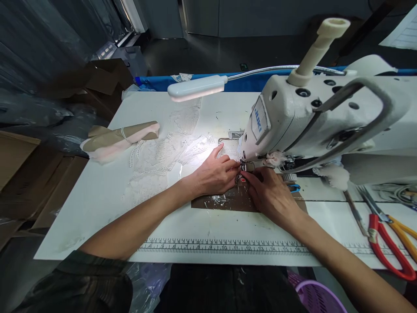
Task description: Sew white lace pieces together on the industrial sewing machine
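My left hand is beside the needle and presser foot of a white sewing machine. Its thumb points away from me and its other fingers curl together at the foot. From the right, my right hand reaches the same spot, thumb and fingers closed near the needle. Whatever either hand grips is too small or hidden to make out. White lace lies left of my left hand. Beneath both hands is a brown sheet with thread scraps on it.
A lamp hangs over the white table. On the left lies a tied fabric roll. Red-handled scissors, yellow-handled scissors and a slim tool lie right. A purple basket stands below the ruler-marked front edge.
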Available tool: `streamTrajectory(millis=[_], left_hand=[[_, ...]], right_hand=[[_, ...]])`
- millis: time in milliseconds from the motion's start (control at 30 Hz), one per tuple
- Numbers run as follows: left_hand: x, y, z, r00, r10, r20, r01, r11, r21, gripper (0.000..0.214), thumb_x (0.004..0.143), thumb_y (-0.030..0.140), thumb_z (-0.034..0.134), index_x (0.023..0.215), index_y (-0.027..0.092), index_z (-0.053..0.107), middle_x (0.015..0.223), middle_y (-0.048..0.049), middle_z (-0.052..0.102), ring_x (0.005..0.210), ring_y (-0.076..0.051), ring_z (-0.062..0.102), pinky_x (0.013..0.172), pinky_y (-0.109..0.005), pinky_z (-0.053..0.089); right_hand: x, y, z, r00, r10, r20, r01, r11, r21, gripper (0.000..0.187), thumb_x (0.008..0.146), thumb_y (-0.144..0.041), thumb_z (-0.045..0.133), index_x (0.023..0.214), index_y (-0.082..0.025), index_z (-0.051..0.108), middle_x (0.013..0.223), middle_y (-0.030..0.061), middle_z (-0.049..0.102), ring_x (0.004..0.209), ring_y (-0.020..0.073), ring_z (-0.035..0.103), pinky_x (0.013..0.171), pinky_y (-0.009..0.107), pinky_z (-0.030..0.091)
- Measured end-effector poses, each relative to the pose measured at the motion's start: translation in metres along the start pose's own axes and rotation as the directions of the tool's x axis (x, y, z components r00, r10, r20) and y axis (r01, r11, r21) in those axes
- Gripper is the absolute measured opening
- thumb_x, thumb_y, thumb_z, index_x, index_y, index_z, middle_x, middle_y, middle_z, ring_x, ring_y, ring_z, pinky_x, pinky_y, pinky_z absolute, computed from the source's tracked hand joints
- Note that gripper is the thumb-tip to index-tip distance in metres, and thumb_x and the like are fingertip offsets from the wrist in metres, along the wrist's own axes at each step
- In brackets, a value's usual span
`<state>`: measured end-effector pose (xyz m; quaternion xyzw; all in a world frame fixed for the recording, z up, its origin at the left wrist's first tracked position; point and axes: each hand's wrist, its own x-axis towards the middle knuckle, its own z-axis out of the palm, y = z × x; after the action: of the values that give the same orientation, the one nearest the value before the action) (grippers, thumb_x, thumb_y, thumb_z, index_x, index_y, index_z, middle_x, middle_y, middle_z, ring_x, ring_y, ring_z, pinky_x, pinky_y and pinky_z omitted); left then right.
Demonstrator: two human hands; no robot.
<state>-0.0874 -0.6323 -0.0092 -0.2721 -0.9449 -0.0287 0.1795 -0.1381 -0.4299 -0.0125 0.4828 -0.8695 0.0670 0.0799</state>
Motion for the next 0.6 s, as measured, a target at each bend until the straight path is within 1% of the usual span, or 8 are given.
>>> streamTrajectory(millis=[167,267,367,433,467,533,600], left_hand=[[0.0,-0.002,0.002,1.0,-0.005,0.025,0.004,1.0,0.018,0.029,0.095,0.026,0.04,0.101,0.015,0.067,0.106,-0.0076,0.065,0.081,-0.018,0.057,0.108,-0.061,0.03],[0.0,-0.002,0.003,0.999,-0.009,0.031,0.009,0.999,0.031,0.031,0.096,0.027,0.039,0.103,0.015,0.066,0.105,-0.0078,0.064,0.083,-0.018,0.057,0.108,-0.06,0.03],[0.0,-0.003,0.003,0.999,-0.02,0.033,0.019,0.999,0.039,0.032,0.096,0.029,0.039,0.105,0.015,0.066,0.103,-0.0073,0.064,0.082,-0.017,0.056,0.108,-0.061,0.029],[0.0,-0.003,0.003,0.999,-0.027,0.039,0.026,0.999,0.035,0.032,0.096,0.029,0.039,0.106,0.015,0.066,0.101,-0.007,0.063,0.081,-0.017,0.056,0.108,-0.06,0.029],[0.001,-0.004,0.003,0.999,-0.033,0.042,0.032,0.999,0.032,0.032,0.096,0.029,0.039,0.106,0.015,0.066,0.101,-0.007,0.063,0.081,-0.017,0.056,0.108,-0.06,0.029],[0.001,-0.004,0.002,0.998,-0.047,0.05,0.046,0.999,0.028,0.032,0.096,0.029,0.04,0.107,0.015,0.065,0.098,-0.007,0.063,0.081,-0.017,0.056,0.108,-0.059,0.03],[0.002,-0.004,0.002,0.997,-0.06,0.056,0.058,0.998,0.025,0.031,0.095,0.029,0.04,0.107,0.015,0.066,0.096,-0.007,0.063,0.082,-0.018,0.055,0.107,-0.058,0.031]], right_hand=[[0.0,-0.004,0.003,1.0,0.023,0.017,-0.021,0.997,-0.077,0.038,0.085,-0.015,0.044,0.118,-0.017,0.063,0.103,0.0194,0.057,0.081,0.0264,0.055,0.071,0.044,0.046],[0.0,-0.003,0.004,0.999,0.033,0.017,-0.032,0.998,-0.052,0.035,0.086,-0.015,0.045,0.116,-0.018,0.063,0.103,0.018,0.058,0.082,0.0259,0.056,0.073,0.043,0.048],[-0.003,0.003,0.0,1.0,-0.011,0.003,0.011,0.997,0.079,0.034,0.089,-0.015,0.042,0.114,-0.016,0.064,0.101,0.0171,0.059,0.087,0.0272,0.058,0.075,0.042,0.05],[-0.005,0.01,-0.003,0.999,-0.041,-0.004,0.041,0.976,0.212,0.033,0.092,-0.02,0.04,0.116,-0.016,0.062,0.102,0.0163,0.06,0.089,0.027,0.059,0.076,0.041,0.051],[-0.006,0.015,-0.006,0.999,-0.038,-0.002,0.037,0.959,0.279,0.033,0.093,-0.024,0.04,0.118,-0.016,0.061,0.105,0.0159,0.06,0.09,0.0267,0.06,0.077,0.041,0.052],[-0.006,0.026,-0.009,0.999,0.019,0.034,-0.031,0.92,0.391,0.034,0.095,-0.032,0.04,0.119,-0.018,0.059,0.109,0.0139,0.061,0.092,0.0258,0.062,0.078,0.039,0.053],[-0.004,0.037,-0.008,0.994,0.074,0.078,-0.102,0.883,0.458,0.034,0.096,-0.037,0.038,0.114,-0.02,0.061,0.106,0.0111,0.064,0.092,0.0251,0.063,0.078,0.038,0.053]])
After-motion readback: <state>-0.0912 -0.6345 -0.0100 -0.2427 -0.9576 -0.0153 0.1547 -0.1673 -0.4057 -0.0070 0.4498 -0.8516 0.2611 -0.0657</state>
